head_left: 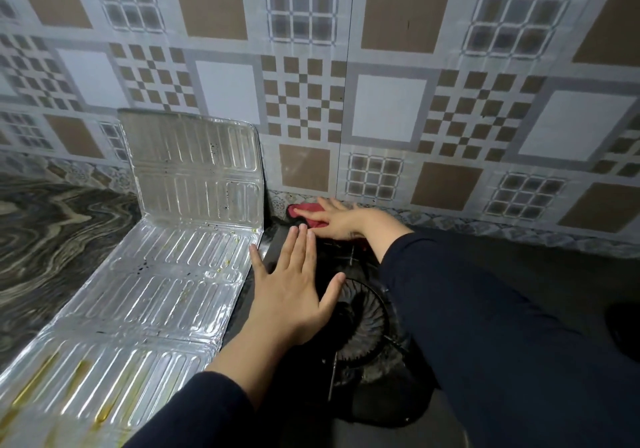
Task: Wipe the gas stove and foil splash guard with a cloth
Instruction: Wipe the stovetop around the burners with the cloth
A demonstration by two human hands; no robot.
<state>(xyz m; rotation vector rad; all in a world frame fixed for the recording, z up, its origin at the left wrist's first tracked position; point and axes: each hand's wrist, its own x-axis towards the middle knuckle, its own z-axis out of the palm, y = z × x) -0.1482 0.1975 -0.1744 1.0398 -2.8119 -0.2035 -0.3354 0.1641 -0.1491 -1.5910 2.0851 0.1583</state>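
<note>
While my right hand [334, 220] presses the red cloth [304, 212] flat-palmed along the gas stove [363, 312] back edge, left hand [294, 286] rests spread, grasping nothing; foil splash guard [166, 274] next, needing lighter pressure.

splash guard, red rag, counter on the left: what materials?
Splash guard: thin embossed aluminium foil by the look, shiny, ribbed, creased at the folds, with yellow grease streaks.
Red cloth under the right hand: soft woven fabric, matte, bunched.
Countertop: polished stone or laminate, swirled veining; cannot tell which.
</note>
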